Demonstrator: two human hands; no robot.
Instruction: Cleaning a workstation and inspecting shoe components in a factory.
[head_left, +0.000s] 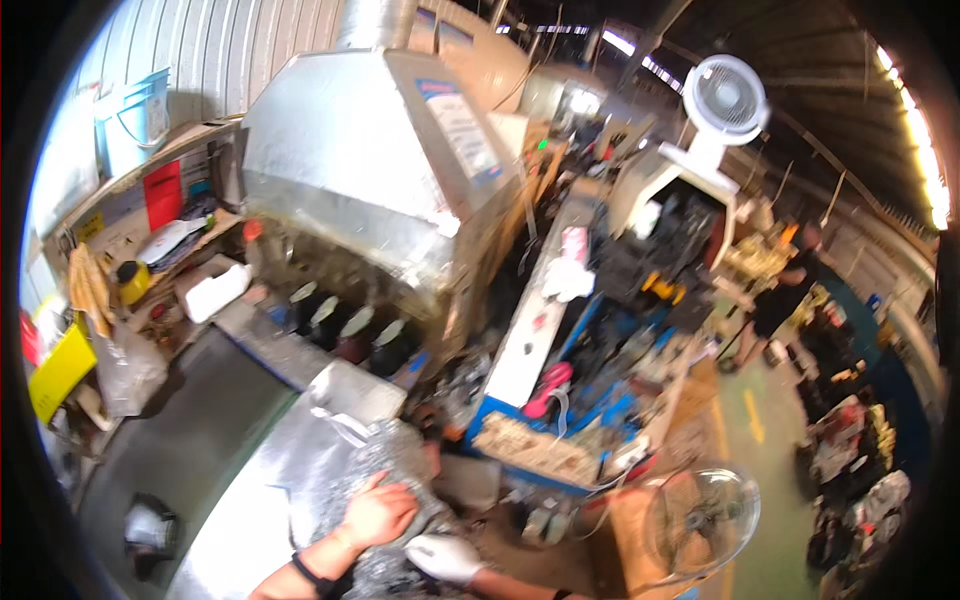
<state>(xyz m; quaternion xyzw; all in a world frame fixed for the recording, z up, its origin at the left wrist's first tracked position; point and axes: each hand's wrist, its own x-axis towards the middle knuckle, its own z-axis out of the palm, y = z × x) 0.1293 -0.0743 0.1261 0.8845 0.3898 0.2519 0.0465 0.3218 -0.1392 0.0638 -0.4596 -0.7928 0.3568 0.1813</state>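
My left hand (pixel 380 513), bare and with a black band at the wrist, rests on crumpled clear plastic wrapping (pixel 375 465). Its thumb stands apart from the other fingers, and nothing shows in its grasp. Just right of it, my right hand (pixel 445 558) wears a white glove and lies against the wrapping's right side; blur hides how its fingers are set. Beneath the wrapping's left side spreads a shiny silvery surface (pixel 235 515).
A dark conveyor belt (pixel 190 430) runs at left, with a dark object (pixel 150 535) on it. Ahead stands a metal hood (pixel 345 150) over several dark rounded items. A blue-edged workbench (pixel 535 450) holds clutter. At right are a fan (pixel 700 515), a walkway and another person (pixel 785 295).
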